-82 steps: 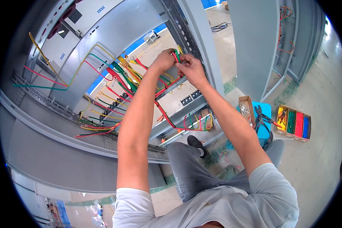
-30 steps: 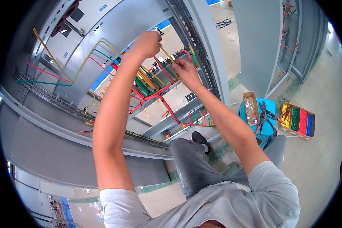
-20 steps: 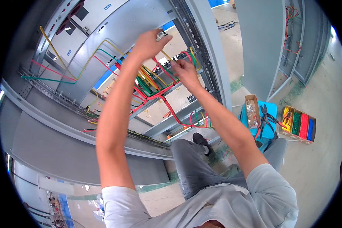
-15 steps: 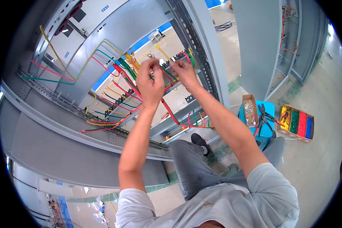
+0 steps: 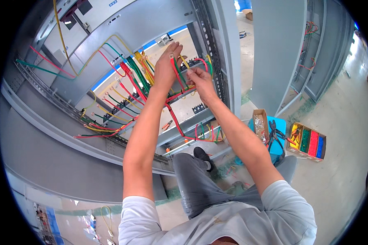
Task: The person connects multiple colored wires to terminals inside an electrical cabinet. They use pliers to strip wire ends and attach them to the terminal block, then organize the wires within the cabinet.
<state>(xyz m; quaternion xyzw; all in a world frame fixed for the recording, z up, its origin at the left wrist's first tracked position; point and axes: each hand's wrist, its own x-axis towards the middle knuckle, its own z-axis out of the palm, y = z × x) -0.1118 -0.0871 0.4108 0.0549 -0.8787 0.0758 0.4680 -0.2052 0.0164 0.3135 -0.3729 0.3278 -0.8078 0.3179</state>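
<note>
Inside the cabinet frame my right hand pinches a yellow wire. My left hand is raised beside the wire's upper end, its fingers pressed together. Whatever they hold is hidden. A red wire and a green wire stand up in front of that palm, a ring lug at the top. To the left, bundled red wires and green wires run down the frame. Several wire ends with ring lugs fan out below them.
Grey cabinet metal surrounds the work, with a door panel to the right. On a blue stool lie pliers and a box of small metal parts. A divided box of coloured sleeves stands on the floor.
My left hand has risen and moved towards the right hand, and its fingers are straighter. The yellow wire's upper end is now beside it. The whole view has shifted slightly.
</note>
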